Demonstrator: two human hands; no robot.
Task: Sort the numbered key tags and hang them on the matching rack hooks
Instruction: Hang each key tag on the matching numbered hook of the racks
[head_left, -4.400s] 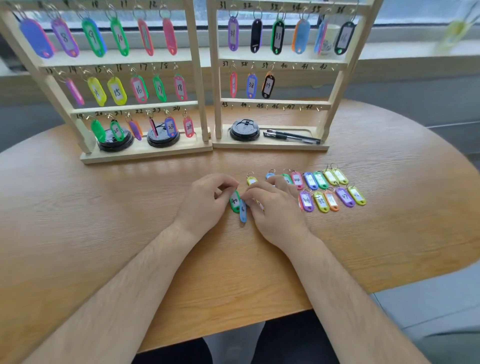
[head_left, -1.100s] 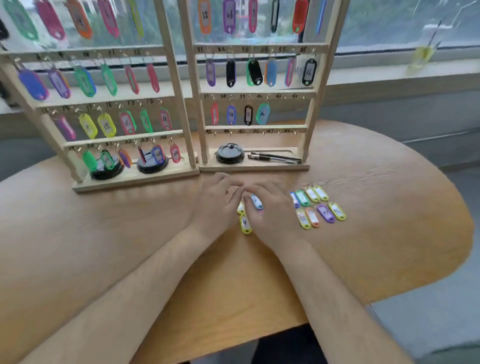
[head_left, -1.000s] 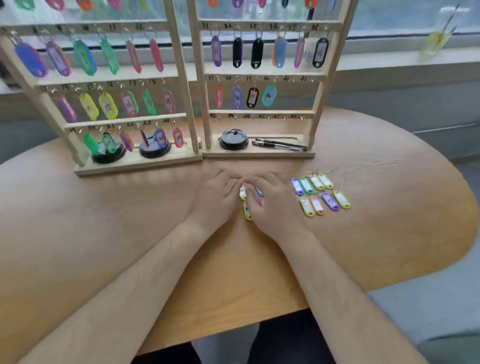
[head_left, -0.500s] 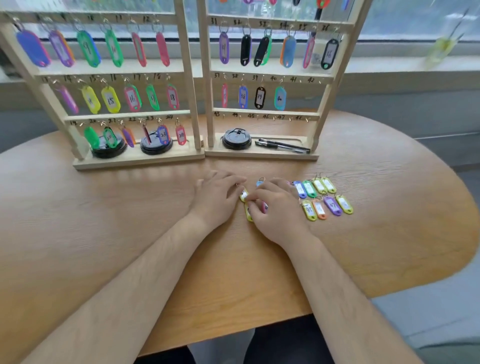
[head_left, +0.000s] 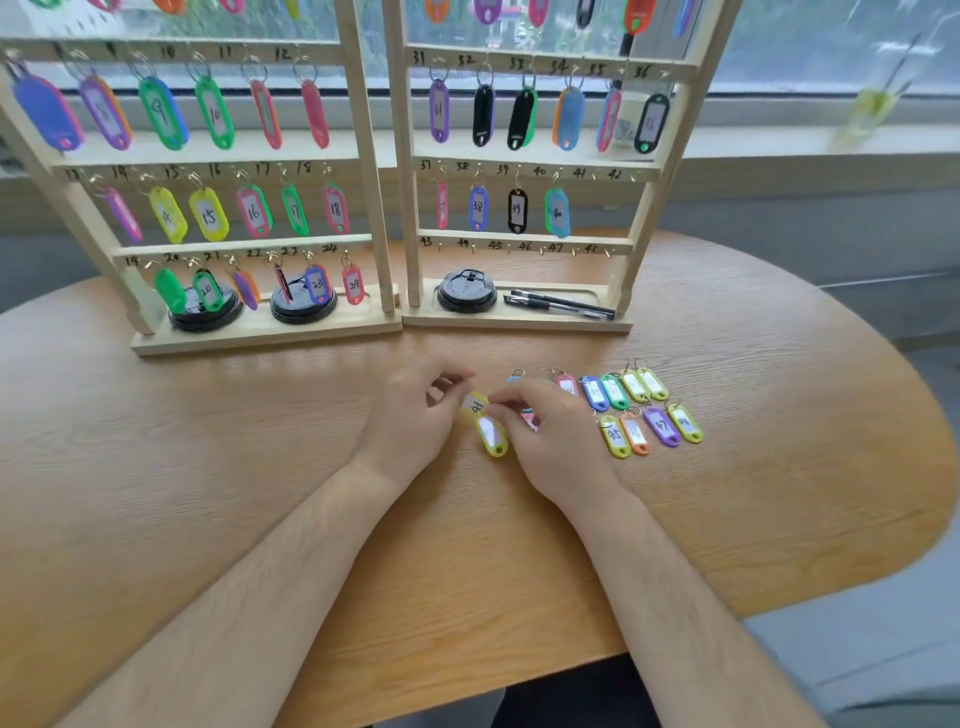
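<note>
A single wide-angle camera sits on the person's head, looking forward and down across the wooden worktop (head_left: 156, 467). Both forearms run up from the bottom edge to the left hand (head_left: 415, 421) and right hand (head_left: 550, 441), close at mid-frame. Beyond stand one wooden key rack (head_left: 363, 156) and a second (head_left: 410, 156) — top rows cropped — against the window (head_left: 805, 41).

The left hand (head_left: 410, 415) and right hand (head_left: 545, 436) now pinch a yellow tag (head_left: 475, 404) between them.

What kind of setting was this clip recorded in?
Probably an office or workroom desk by a window: a rounded wooden table, wooden key racks with hand-numbered hooks, black pens on one rack's base, and a window sill right behind.
</note>
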